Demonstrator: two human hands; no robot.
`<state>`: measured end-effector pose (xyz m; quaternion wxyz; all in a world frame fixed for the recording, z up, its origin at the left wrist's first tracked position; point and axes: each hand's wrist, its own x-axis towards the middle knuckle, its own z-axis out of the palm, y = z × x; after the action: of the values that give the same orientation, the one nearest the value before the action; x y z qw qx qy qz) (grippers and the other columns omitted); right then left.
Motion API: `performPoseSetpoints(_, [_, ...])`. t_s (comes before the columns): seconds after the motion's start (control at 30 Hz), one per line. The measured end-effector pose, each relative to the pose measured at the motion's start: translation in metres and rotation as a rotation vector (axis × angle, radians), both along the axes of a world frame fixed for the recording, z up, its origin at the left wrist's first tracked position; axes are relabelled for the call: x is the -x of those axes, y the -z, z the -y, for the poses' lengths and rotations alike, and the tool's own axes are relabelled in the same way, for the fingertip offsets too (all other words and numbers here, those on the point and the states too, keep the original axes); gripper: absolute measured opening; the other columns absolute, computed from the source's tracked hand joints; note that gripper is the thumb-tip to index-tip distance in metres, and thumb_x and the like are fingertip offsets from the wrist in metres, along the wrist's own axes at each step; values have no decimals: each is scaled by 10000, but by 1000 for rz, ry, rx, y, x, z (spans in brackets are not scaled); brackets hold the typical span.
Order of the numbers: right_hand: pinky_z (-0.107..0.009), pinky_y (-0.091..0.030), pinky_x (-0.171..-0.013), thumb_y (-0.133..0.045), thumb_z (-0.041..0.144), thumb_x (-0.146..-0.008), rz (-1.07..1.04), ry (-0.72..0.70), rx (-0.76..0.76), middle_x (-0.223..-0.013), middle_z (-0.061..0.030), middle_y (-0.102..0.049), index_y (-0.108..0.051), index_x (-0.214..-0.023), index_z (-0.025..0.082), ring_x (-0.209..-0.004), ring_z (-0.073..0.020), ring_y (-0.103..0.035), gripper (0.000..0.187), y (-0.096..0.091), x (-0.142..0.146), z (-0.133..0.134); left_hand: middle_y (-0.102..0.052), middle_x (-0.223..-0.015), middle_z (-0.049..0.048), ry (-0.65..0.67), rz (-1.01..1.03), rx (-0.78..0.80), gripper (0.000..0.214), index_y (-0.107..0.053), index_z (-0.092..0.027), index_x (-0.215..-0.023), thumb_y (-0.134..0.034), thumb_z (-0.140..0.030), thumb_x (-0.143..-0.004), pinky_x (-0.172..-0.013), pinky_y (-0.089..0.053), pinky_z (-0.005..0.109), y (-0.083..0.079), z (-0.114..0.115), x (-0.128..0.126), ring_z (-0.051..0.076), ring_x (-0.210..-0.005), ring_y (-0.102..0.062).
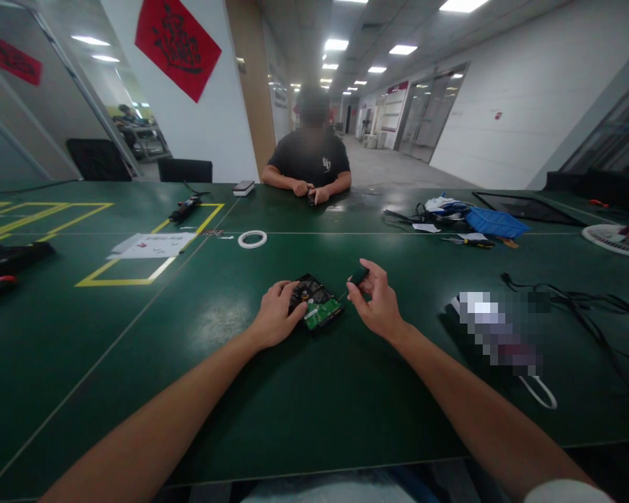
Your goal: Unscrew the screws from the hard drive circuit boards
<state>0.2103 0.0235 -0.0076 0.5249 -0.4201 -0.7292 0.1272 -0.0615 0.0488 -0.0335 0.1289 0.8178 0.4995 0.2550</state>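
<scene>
A black hard drive [316, 300] lies on the green table [199, 363] with its green circuit board facing up. My left hand [277, 314] rests on the drive's left edge, fingers curled over it. My right hand [376, 302] is just right of the drive, closed round a small screwdriver with a dark handle [357, 275]. The screwdriver's thin shaft points down toward the drive's right corner.
Across the table a person in a dark shirt [311, 162] handles something small. A white tape ring [252, 239], a paper sheet [152, 245], a blue tray [493, 223], cables [581, 304] and a black tool [185, 207] lie around. Yellow lines mark the left side.
</scene>
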Motion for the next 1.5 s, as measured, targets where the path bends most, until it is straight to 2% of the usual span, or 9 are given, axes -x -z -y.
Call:
performPoseSetpoints(0.27, [-383, -637, -779, -590, 356, -987, 41, -6, 26, -1071, -74, -703, -286, -1502, 267, -804, -186, -737, 605, -1, -2, -3, -489, -1409, 150, 6, 10, -20, 557, -446, -216, -1475, -517, -464, -981, -1105, -390, 533, 0, 0, 0, 341, -1304, -477])
performPoseSetpoints(0.53, [-392, -622, -762, -597, 383, -980, 124, 57, 13, -924, -30, -673, -296, -1518, 275, -735, -188, -698, 626, -4, 1, -4, -495, -1407, 138, 0, 7, -29, 549, -457, -227, -1464, -525, -467, -976, -1104, -388, 523, 4, -2, 1, 332, -1299, -480])
performPoseSetpoints(0.73, [-402, -613, -803, -577, 338, -984, 274, 51, -81, -1093, -65, -677, -358, -1503, 304, -798, -189, -668, 564, -15, 11, 3, -491, -1406, 142, -3, -3, -27, 556, -452, -224, -1470, -528, -465, -975, -1098, -387, 535, 7, -4, 1, 340, -1298, -477])
performPoseSetpoints(0.93, [-416, -609, -828, -517, 290, -1001, 293, 22, -86, -1142, -73, -683, -318, -1533, 304, -842, -198, -684, 568, -18, 9, 4, -490, -1404, 144, -4, -5, -36, 561, -449, -229, -1477, -526, -468, -976, -1098, -387, 536, 6, -4, 1, 341, -1304, -473])
performPoseSetpoints(1.07, [-460, -583, -952, -536, 264, -990, 228, 54, -127, -1352, -112, -612, -329, -1513, 294, -1044, -233, -691, 563, -16, 9, -2, -489, -1408, 145, -4, -4, -27, 563, -446, -231, -1480, -525, -473, -978, -1095, -392, 530, 6, -3, 1, 341, -1306, -473])
performPoseSetpoints(1.13, [-459, -585, -960, -567, 274, -979, 190, 68, -151, -1345, -117, -606, -349, -1493, 287, -1066, -237, -689, 558, -16, 10, -3, -492, -1406, 142, -5, 3, -26, 558, -453, -235, -1474, -530, -474, -975, -1092, -394, 529, 6, -4, 1, 341, -1300, -479])
performPoseSetpoints(1.27, [-451, -608, -892, -638, 322, -951, 222, 137, -208, -1181, -88, -640, -450, -1428, 302, -918, -220, -685, 513, -19, 10, 0, -495, -1403, 141, -8, 6, -32, 555, -457, -235, -1469, -534, -467, -971, -1091, -393, 535, 6, -4, 1, 343, -1297, -480])
performPoseSetpoints(1.43, [-453, -611, -912, -545, 287, -997, 185, 134, -205, -1301, -120, -608, -456, -1434, 280, -1039, -240, -684, 446, -21, 7, 0, -495, -1407, 148, -4, 3, -36, 562, -452, -223, -1471, -533, -469, -971, -1090, -394, 539, 7, -4, 1, 344, -1293, -480])
performPoseSetpoints(1.5, [-445, -624, -884, -564, 320, -992, 150, 162, -190, -1290, -125, -622, -463, -1420, 265, -1006, -237, -699, 444, -20, 6, -2, -499, -1403, 145, -4, 5, -40, 560, -455, -229, -1466, -543, -466, -966, -1090, -393, 539, 7, -4, 1, 345, -1294, -480])
